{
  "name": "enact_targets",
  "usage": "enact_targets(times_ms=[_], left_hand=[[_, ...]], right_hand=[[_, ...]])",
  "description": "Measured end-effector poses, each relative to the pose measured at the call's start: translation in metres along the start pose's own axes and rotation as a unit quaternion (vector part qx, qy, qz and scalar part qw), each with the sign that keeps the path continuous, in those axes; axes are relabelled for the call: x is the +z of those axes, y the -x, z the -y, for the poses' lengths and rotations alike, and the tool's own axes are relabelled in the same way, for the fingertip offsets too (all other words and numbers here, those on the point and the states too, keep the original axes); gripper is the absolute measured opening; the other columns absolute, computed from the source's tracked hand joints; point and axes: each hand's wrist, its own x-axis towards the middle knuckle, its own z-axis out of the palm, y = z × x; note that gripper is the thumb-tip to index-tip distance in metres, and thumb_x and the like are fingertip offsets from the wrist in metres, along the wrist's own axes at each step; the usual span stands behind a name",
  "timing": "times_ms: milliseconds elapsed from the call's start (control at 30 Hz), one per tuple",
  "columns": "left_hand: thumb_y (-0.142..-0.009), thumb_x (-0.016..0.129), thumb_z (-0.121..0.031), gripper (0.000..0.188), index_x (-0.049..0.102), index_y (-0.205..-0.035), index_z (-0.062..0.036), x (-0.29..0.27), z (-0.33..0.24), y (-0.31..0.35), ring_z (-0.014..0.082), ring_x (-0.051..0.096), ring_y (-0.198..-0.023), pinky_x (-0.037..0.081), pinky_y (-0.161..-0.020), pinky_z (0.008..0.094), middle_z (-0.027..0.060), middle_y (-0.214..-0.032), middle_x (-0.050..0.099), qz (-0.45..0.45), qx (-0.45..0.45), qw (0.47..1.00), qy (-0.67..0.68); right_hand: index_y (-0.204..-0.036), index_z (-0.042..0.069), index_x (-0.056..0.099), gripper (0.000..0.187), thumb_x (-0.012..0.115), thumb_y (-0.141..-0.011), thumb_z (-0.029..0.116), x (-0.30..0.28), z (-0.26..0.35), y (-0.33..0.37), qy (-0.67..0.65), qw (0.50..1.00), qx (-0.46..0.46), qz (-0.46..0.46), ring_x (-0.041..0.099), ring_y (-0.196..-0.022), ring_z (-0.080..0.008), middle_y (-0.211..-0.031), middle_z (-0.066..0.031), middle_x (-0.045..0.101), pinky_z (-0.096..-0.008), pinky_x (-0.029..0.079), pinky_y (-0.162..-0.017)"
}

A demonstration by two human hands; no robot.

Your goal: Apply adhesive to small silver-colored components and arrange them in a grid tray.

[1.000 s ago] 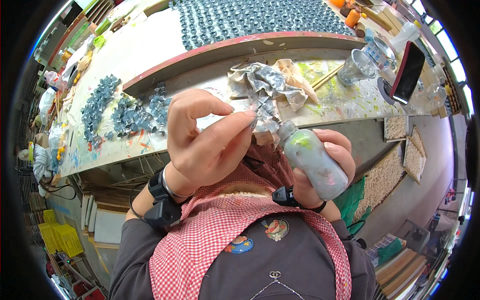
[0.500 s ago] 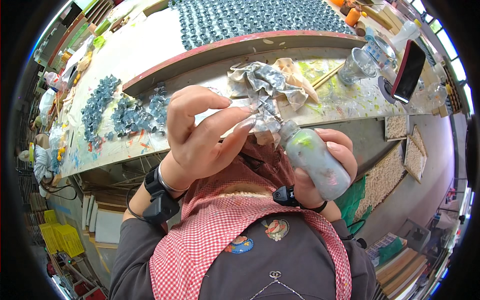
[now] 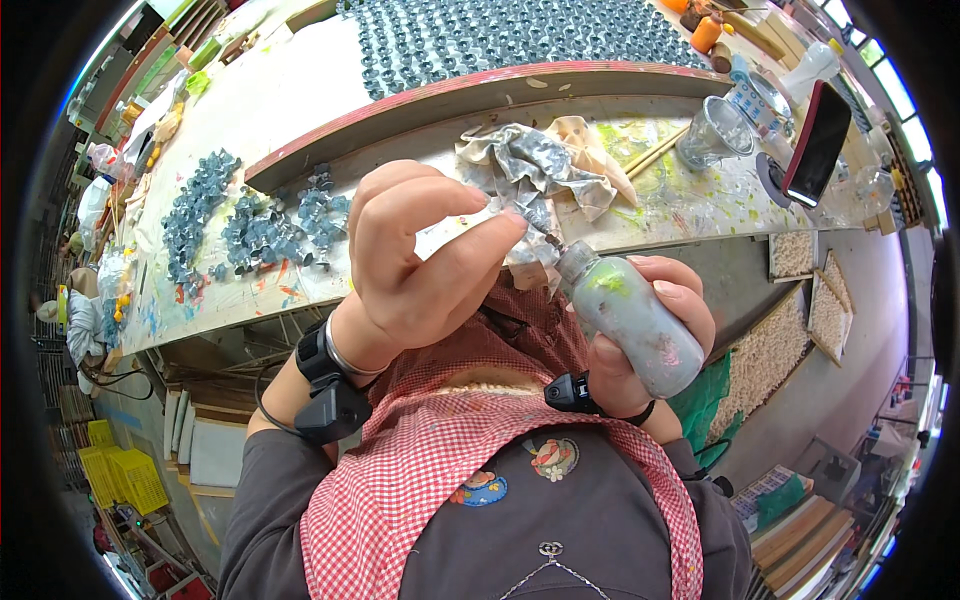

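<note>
My right hand [image 3: 672,300] is wrapped around a grey-blue squeeze bottle [image 3: 640,325] with green and pink paint stains, tilted so its neck points up and left. A thin dark tip [image 3: 553,240] shows just off the neck. Close by, my left hand [image 3: 430,255] has its thumb and forefinger pinched together; whatever lies between them is too small to make out. Behind the fingertips, a crumpled, stained cloth [image 3: 545,165] lies on the table edge. Small blue-grey flower-like pieces [image 3: 265,235] sit in clusters on the table to the left.
A long wooden bar with a red edge [image 3: 480,85] crosses the worktable [image 3: 200,120]. Beyond it stand rows of blue-grey pieces [image 3: 530,45]. A clear cup [image 3: 715,132], thin sticks [image 3: 660,150] and a phone on a stand [image 3: 818,145] are at the right.
My left hand has shifted slightly right and up, its pinched fingertips now nearer the bottle's tip. The right hand and the bottle have hardly moved.
</note>
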Motion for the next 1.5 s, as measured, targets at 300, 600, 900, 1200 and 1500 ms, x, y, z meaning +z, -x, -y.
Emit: enact_targets(times_ms=[300,600,900,1200,1500], left_hand=[[-0.054,0.067,0.002,0.03,0.062,-0.083,-0.0056,0.006,0.0,0.005,0.023,0.05,-0.074,0.042,-0.062,0.0314,0.0069,-0.087,0.05,-0.06,-0.001,0.997,0.039],[-0.062,0.067,0.007,0.027,0.06,-0.084,-0.0062,-0.003,-0.015,0.011,0.0213,0.048,-0.084,0.042,-0.07,0.0301,0.0087,-0.092,0.045,0.003,-0.112,0.987,0.115],[-0.06,0.069,0.002,0.03,0.059,-0.087,-0.0072,-0.001,-0.015,0.011,0.0219,0.049,-0.08,0.042,-0.068,0.0311,0.0083,-0.089,0.047,-0.031,-0.11,0.989,0.088],[-0.059,0.071,-0.002,0.032,0.059,-0.088,-0.0075,0.011,-0.008,0.009,0.022,0.049,-0.079,0.043,-0.067,0.0316,0.0071,-0.092,0.045,-0.05,-0.04,0.998,-0.011],[-0.063,0.07,0.002,0.027,0.059,-0.086,-0.0068,0.003,-0.013,0.006,0.0214,0.048,-0.082,0.043,-0.069,0.0292,0.0082,-0.093,0.044,-0.01,-0.066,0.998,0.004]], right_hand=[[-0.111,0.009,0.038,0.057,0.068,-0.074,0.04,0.002,-0.003,0.002,-0.034,0.999,0.008,-0.018,0.052,-0.093,-0.0248,-0.103,-0.0162,0.048,-0.0338,0.046,-0.077],[-0.11,0.004,0.041,0.051,0.072,-0.07,0.012,0.003,-0.005,-0.002,-0.083,0.996,-0.016,-0.032,0.055,-0.087,-0.0267,-0.1,-0.0187,0.053,-0.0355,0.047,-0.074],[-0.112,0.009,0.037,0.056,0.068,-0.075,0.037,-0.002,-0.006,0.004,-0.031,0.999,0.01,0.002,0.051,-0.093,-0.0248,-0.106,-0.017,0.046,-0.0316,0.052,-0.069],[-0.11,0.004,0.041,0.051,0.071,-0.069,0.01,0.004,0.0,0.0,-0.119,0.992,0.013,-0.04,0.054,-0.089,-0.0271,-0.101,-0.0191,0.052,-0.0356,0.046,-0.076],[-0.11,0.004,0.041,0.051,0.072,-0.069,0.012,0.005,-0.002,0.002,-0.111,0.993,0.009,-0.049,0.055,-0.087,-0.0269,-0.1,-0.0189,0.052,-0.0357,0.047,-0.074]])
